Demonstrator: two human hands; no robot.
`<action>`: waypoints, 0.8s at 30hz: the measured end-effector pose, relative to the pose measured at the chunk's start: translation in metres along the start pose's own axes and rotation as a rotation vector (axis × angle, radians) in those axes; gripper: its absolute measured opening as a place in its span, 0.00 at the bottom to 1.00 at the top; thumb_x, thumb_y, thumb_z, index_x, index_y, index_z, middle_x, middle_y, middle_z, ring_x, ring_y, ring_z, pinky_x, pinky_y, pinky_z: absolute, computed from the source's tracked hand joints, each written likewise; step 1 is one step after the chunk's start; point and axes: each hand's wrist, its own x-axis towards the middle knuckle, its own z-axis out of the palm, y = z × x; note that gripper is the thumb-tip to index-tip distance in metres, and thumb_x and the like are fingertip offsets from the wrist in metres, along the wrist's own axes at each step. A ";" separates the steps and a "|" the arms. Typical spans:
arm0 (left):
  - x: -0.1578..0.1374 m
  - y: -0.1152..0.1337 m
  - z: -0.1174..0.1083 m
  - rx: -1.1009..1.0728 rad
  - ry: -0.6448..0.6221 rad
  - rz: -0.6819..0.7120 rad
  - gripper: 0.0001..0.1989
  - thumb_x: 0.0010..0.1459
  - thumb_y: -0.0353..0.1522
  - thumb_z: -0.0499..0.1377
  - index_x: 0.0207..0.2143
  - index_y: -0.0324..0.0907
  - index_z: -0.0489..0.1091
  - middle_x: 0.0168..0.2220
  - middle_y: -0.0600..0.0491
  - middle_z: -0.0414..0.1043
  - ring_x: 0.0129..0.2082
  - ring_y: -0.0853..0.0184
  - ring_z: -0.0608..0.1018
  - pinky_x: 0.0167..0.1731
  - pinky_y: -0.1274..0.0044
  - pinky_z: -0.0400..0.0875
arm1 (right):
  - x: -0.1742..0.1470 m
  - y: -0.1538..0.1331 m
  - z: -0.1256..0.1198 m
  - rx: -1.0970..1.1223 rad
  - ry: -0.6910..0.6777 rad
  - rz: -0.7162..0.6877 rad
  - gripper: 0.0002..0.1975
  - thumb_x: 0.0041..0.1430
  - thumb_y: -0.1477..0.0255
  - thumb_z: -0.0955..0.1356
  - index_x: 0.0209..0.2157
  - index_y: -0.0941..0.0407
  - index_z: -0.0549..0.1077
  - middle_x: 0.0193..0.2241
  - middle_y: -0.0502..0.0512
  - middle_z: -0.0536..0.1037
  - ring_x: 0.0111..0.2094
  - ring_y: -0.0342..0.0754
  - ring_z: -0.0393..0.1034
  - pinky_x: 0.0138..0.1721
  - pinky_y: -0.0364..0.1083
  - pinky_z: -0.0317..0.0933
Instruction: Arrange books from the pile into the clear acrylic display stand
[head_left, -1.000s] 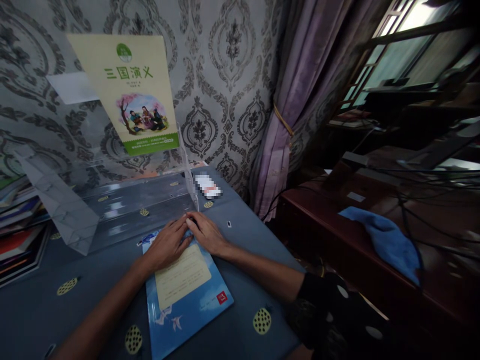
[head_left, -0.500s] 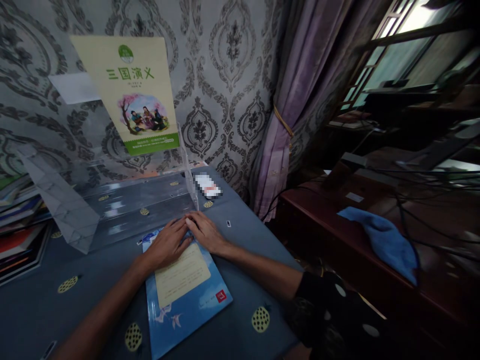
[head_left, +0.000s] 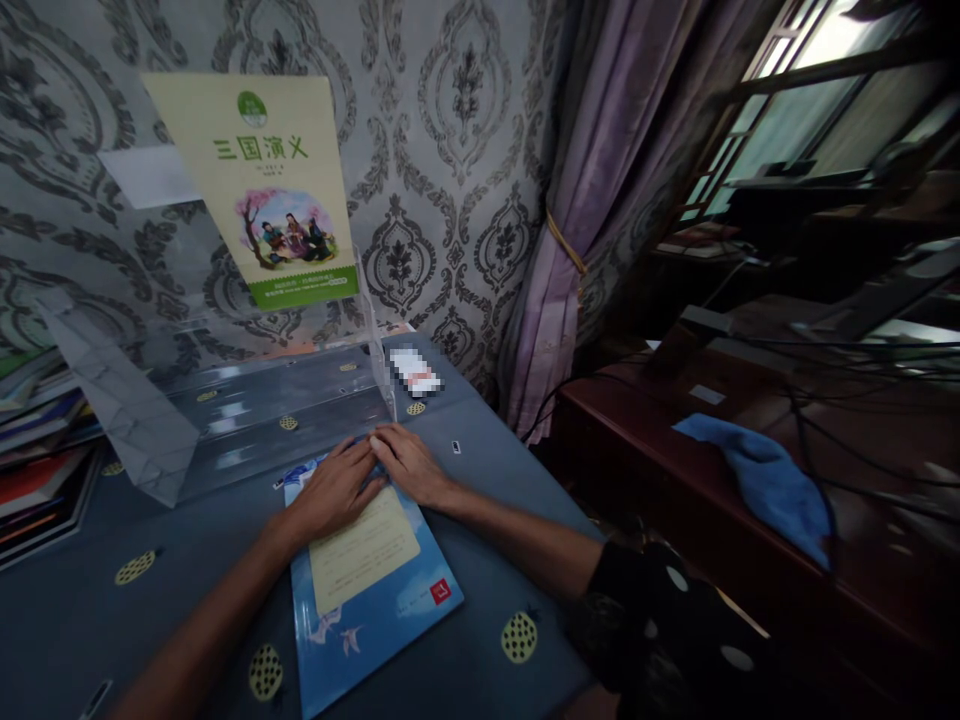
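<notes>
A blue book [head_left: 375, 630] with a pale yellow text panel lies on the tablecloth in front of me. My left hand [head_left: 339, 490] rests flat across its upper part, fingers stretched out. Beside it, my right hand [head_left: 407, 465] lies at the book's top right edge, its fingers extended and meeting the left fingertips. Neither hand grips anything. Just beyond the hands stands a clear acrylic rack [head_left: 247, 430]. A yellow and green book [head_left: 292, 190] stands upright at the back of the rack.
Books [head_left: 45, 480] are stacked at the left edge. A small pixelated item [head_left: 415, 372] lies right of the rack. Past the table's right edge, a blue cloth [head_left: 765, 485] drapes over a dark red surface with cables. A purple curtain [head_left: 577, 200] hangs by the patterned wall.
</notes>
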 end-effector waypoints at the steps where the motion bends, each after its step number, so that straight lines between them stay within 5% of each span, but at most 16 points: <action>1: 0.000 0.001 0.000 0.004 -0.004 -0.003 0.19 0.69 0.36 0.50 0.59 0.40 0.64 0.61 0.44 0.69 0.61 0.57 0.71 0.64 0.59 0.59 | 0.000 0.000 0.000 -0.005 -0.003 0.000 0.13 0.73 0.68 0.59 0.45 0.58 0.73 0.45 0.58 0.76 0.51 0.49 0.70 0.54 0.49 0.61; 24: 0.000 0.002 0.002 0.030 -0.006 0.005 0.16 0.69 0.40 0.50 0.52 0.42 0.69 0.52 0.46 0.76 0.56 0.58 0.75 0.64 0.59 0.59 | -0.002 -0.004 -0.004 -0.154 -0.036 -0.078 0.14 0.73 0.67 0.59 0.49 0.56 0.73 0.46 0.58 0.75 0.49 0.50 0.68 0.54 0.52 0.60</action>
